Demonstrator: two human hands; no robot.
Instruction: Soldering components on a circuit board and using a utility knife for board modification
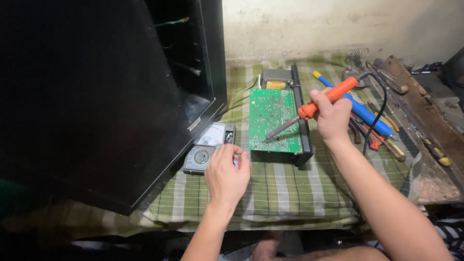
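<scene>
My right hand (331, 115) grips an orange-handled soldering iron (323, 100). Its metal tip rests on the lower part of a green circuit board (271, 116) that lies in a black frame on the checked cloth. My left hand (226, 175) sits just left of the board's near corner, fingers curled over a small object with a blue and red bit showing; what it is cannot be made out. It lies right beside a grey analog multimeter (202, 154).
A large black cabinet (96, 92) fills the left side. A blue-handled tool (363, 112), pliers and screwdrivers (386, 142) lie to the right on a green checked cloth (290, 193). A worn wooden bench edge (435, 145) runs at far right.
</scene>
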